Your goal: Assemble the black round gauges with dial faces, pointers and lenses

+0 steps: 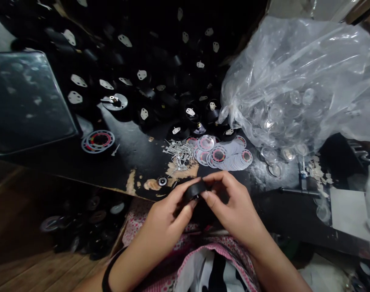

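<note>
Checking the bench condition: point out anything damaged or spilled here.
The black table top is chipped at its front edge, bare patches showing just beyond the hands. Small metal pins lie scattered in a loose heap beside the printed discs.

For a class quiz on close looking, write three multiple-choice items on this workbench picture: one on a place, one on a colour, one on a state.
1. Where does the clear plastic bag lie?
A upper right of the table
B on the floor
C on the person's lap

2. What colour is the round part in the hands?
A white
B black
C red

3. How is the part held?
A lying loose on the table
B left hand alone
C between both hands, left and right hand

Key: 1 A, it fills the upper right; 2 B, it looks dark black; 3 C, fingers of both hands pinch it.
</note>
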Tool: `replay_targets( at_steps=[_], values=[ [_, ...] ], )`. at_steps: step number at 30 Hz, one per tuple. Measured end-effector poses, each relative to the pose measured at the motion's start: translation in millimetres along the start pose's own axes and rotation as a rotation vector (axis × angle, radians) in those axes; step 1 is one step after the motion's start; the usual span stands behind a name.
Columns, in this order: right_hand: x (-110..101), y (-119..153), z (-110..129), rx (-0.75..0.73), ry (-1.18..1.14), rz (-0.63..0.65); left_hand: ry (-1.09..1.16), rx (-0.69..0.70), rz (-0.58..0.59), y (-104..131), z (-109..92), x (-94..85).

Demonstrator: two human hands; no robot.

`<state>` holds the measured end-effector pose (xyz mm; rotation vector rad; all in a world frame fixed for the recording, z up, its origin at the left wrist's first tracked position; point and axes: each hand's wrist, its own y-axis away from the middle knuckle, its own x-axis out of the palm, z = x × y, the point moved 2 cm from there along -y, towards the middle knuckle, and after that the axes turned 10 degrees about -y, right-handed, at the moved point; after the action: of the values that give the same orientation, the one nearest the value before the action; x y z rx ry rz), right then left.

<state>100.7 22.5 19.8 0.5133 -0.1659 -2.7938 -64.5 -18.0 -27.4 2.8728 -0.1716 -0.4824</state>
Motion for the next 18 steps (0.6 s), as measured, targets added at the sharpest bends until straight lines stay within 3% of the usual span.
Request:
replay_targets(
  at_steps=[4,9,11,14,18],
  values=[
    [8.3,-12.4,9.7,-0.095,0.157,0.142,-0.012,-0.040,-0.123,9.1,11.7,-19.9],
    [26.2,-50.0,18.0,-0.156,0.758,0.136,0.440,-0.248,-0.223,7.5,20.2,-28.5],
    [35.0,-60.4,18.8,-0.175,0.893,0.132,0.617,-0.302,-0.254,6.7,17.5,-26.3],
    [42.1,-67.5,16.3,-0.195,0.933,0.144,0.792,-0.349,-0.269,5.7,10.1,-21.5],
    [35.9,-69.3,9.8,-0.158,0.816,0.135,0.942,-0.354,-0.257,1.2,2.0,-16.5]
  ],
)
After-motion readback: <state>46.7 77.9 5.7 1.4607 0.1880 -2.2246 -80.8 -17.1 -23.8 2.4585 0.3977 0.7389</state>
